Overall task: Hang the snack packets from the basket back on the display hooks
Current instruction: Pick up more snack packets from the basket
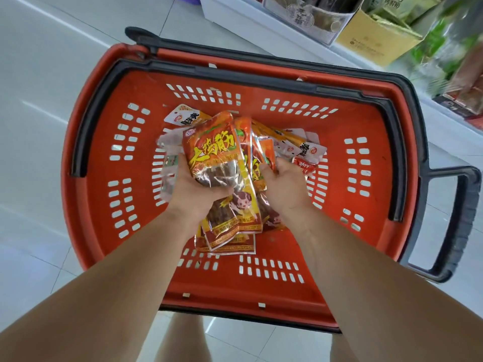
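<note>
As both arms reach into the red basket [287,124], the left hand [193,189] and right hand [285,186] each curl around a bundle of orange snack packets [211,152], over white packets [295,147] on the basket floor

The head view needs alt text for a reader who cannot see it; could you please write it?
Seen from above, a person's left hand and right hand both grip a bundle of orange snack packets inside a red shopping basket over a tiled floor. White packets lie in the basket behind them; a cardboard box stands at top right.
</note>
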Motion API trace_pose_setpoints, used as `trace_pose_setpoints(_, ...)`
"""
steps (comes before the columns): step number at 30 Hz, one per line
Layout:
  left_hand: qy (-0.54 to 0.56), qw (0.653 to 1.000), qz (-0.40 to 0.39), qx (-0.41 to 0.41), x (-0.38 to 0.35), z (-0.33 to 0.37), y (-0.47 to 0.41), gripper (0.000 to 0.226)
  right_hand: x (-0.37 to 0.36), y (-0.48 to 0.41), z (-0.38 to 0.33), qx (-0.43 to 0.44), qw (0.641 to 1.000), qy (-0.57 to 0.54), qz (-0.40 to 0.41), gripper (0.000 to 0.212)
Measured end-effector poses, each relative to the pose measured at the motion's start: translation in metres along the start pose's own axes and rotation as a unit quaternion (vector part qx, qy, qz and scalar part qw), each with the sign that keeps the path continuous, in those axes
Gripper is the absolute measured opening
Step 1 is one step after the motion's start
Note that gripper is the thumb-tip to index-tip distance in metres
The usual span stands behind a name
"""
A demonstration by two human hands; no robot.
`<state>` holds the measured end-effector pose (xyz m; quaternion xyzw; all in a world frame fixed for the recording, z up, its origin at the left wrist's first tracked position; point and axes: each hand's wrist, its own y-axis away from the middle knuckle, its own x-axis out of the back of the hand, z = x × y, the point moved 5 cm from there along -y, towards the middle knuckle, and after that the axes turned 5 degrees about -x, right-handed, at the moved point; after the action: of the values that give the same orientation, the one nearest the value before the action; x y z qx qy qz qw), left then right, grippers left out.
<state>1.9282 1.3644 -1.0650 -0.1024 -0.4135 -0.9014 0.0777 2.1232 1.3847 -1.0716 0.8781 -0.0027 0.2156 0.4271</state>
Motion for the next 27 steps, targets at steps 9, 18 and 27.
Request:
trace_pose_setpoints(9,-0.023,0.999,-0.014,0.025,-0.002,-0.001,-0.003,0.041,-0.018,0.020,0.000,-0.096,0.980,-0.173,-0.016,0.044)
trace_pose_setpoints(18,-0.102,0.991,-0.086,-0.029,-0.028,-0.005,0.008,0.061,-0.005,0.007,0.019,-0.082,0.978,-0.190,0.016,0.036)
trace_pose_setpoints(27,0.032,0.993,-0.099,0.057,-0.038,0.014,0.004,0.030,0.001,0.012,0.023,-0.078,0.958,-0.261,-0.092,0.034)
